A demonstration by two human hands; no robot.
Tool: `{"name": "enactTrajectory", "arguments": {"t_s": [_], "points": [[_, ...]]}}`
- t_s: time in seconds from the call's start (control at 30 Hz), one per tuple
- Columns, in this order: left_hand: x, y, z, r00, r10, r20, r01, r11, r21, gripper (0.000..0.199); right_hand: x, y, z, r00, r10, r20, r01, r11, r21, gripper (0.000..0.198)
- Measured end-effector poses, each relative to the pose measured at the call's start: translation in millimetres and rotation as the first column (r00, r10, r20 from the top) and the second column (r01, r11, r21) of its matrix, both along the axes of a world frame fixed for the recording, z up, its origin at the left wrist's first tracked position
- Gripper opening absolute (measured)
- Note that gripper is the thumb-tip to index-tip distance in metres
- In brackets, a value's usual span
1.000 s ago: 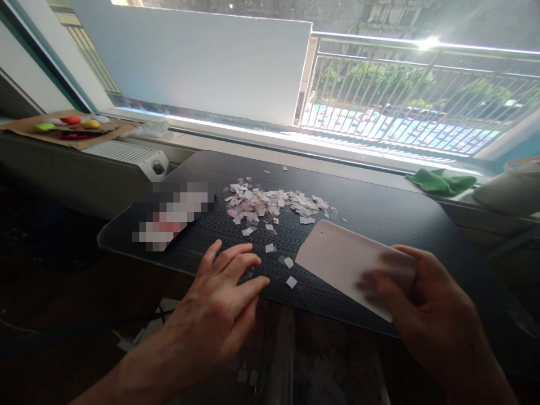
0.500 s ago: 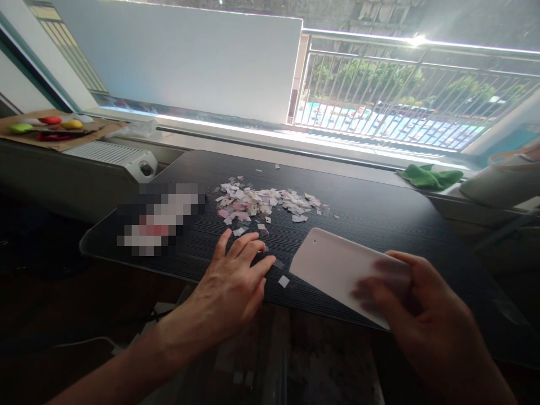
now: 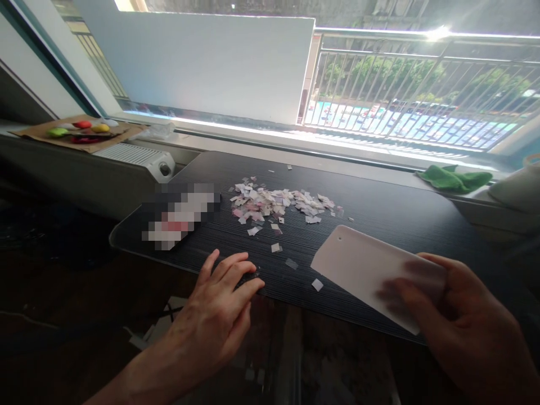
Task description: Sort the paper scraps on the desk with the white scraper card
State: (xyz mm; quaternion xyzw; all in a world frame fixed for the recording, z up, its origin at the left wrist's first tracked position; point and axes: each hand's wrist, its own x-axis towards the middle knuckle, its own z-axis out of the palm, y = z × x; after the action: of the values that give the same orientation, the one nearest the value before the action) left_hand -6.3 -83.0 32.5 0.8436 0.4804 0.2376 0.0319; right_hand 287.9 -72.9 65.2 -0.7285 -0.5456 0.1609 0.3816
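My right hand (image 3: 468,315) grips a white, slightly see-through plastic scraper (image 3: 358,264) by its right end, thumb on the near face. The scraper has a small hole near its far left corner and is tilted above the table. Over the table's front edge is my left hand (image 3: 221,306), fingers spread and bent. Small dark or clear bits show beside its fingertips, too unclear to name. Beyond both hands lies a loose pile of small cut paper pieces (image 3: 274,203), white and pinkish. A few stray pieces, including a white square (image 3: 317,285), lie between the hands.
The black wood-grain table (image 3: 379,208) stands against the window sill. A blurred-out item (image 3: 181,219) lies on its left. A green cloth (image 3: 455,179) rests on the sill at right. Brown paper with colourful items (image 3: 80,132) and a white radiator (image 3: 137,157) are at left.
My left hand has drawn back from the pile toward the table's front edge, uncovering stray pieces. The view has shifted left; my right hand keeps its hold on the scraper.
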Motion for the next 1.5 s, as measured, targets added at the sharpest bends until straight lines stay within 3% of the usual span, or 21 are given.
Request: {"name": "enactTrajectory", "arguments": {"t_s": [0.17, 0.33, 0.6, 0.93, 1.37, 1.5], "points": [[-2, -9, -0.8, 1.0, 0.014, 0.019, -0.013, 0.999, -0.034, 0.031, -11, 16, -12, 0.98, 0.076, -0.184, -0.073, 0.997, 0.024, 0.045], [-14, -11, -4.9, 1.0, 0.015, -0.025, -0.015, 1.0, -0.009, 0.034, -33, 34, -12, 0.961, 0.162, -0.226, -0.163, 0.987, 0.016, 0.042], [-12, -3, -2.4, 0.999, 0.018, -0.044, -0.018, 1.0, 0.022, 0.036, -55, 59, -4, 0.944, 0.322, -0.066, -0.325, 0.944, -0.051, 0.037], [23, 49, 6.4, 0.994, 0.037, -0.104, -0.039, 0.999, -0.013, 0.034, -61, 73, 2, 0.95, 0.301, -0.079, -0.305, 0.952, -0.04, 0.036], [28, 53, 5.7, 0.987, 0.061, -0.146, -0.062, 0.998, 0.003, 0.033, -48, 72, 12, 0.933, 0.36, 0.014, -0.36, 0.931, 0.049, 0.038], [31, 55, 6.5, 0.987, 0.058, -0.15, -0.056, 0.998, 0.016, 0.034, -49, 75, 12, 0.928, 0.372, 0.024, -0.372, 0.928, 0.014, 0.039]]}}
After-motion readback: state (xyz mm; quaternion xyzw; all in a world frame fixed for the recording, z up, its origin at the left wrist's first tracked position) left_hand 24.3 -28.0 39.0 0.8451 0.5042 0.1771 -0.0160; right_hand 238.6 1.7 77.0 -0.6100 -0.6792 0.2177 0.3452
